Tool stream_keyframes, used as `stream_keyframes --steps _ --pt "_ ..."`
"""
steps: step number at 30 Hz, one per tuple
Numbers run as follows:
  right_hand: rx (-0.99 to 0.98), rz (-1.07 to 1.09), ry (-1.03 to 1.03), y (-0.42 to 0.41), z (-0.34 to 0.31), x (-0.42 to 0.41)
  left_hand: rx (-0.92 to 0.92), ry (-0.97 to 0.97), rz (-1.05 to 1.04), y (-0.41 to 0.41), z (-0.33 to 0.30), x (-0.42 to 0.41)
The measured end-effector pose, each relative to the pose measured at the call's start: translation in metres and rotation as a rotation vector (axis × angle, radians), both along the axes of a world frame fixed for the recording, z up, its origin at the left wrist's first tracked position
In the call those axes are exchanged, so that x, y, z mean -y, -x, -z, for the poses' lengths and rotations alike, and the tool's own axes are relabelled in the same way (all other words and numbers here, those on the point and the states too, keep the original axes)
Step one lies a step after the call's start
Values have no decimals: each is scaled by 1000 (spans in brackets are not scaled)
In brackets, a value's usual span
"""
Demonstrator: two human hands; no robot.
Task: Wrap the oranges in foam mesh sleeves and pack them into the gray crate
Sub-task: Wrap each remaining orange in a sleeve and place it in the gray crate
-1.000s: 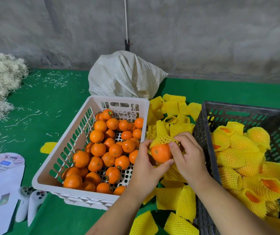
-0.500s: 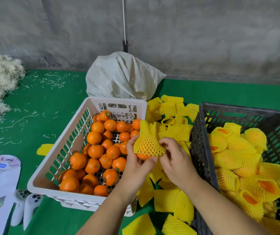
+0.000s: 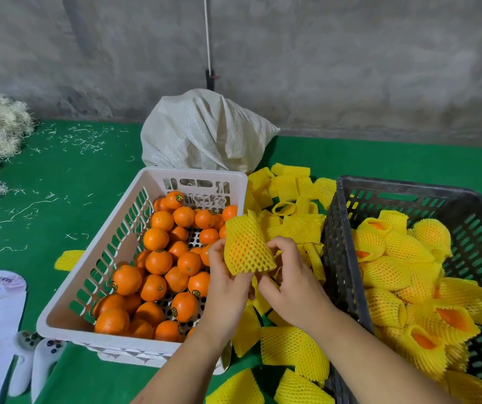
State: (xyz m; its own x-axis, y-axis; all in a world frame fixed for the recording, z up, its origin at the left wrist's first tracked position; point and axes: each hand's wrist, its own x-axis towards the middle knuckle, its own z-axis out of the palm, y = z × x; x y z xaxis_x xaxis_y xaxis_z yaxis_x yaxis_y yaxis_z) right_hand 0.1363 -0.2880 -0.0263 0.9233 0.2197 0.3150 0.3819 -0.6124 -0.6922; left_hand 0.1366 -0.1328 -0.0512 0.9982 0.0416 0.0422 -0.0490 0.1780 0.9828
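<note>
Your left hand (image 3: 228, 284) cups a sleeved orange (image 3: 247, 247) from below, fingers curled round its lower side, above the gap between the two crates. Your right hand (image 3: 289, 275) pinches the sleeve's lower edge with fingertips. The mesh covers nearly all the fruit, so the wrapping step looks almost finished. Next, the bundle needs carrying right, over the dark wall of the gray crate (image 3: 347, 258), and setting down among the wrapped fruit (image 3: 403, 275) already there.

By count: two crates, one white (image 3: 134, 205) and one gray. Roughly thirty bare oranges (image 3: 158, 262) show in the white one, more hidden beneath. About a dozen wrapped ones are visible in the gray. Loose sleeves (image 3: 292, 346) lie piled between the crates, too tangled to count exactly.
</note>
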Motion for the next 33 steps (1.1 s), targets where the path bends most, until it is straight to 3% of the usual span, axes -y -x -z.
stream_keyframes --steps 6,10,12,16,19,33 --pt "41 39 -189 -6 -1 4 43 -22 85 3 -7 -1" --pt "218 56 -206 -7 0 8 15 -89 5 -5 -8 2" --pt "112 -1 -246 -4 3 9 -5 -82 -8 -8 -4 2" --pt "-368 -32 -454 -3 -3 7 19 -72 -5 -7 2 0" --pt "-553 -71 -395 -4 -4 1 38 -96 32 -6 3 1" --pt "-561 -82 -516 -2 -16 -2 67 -126 41 -5 1 0"
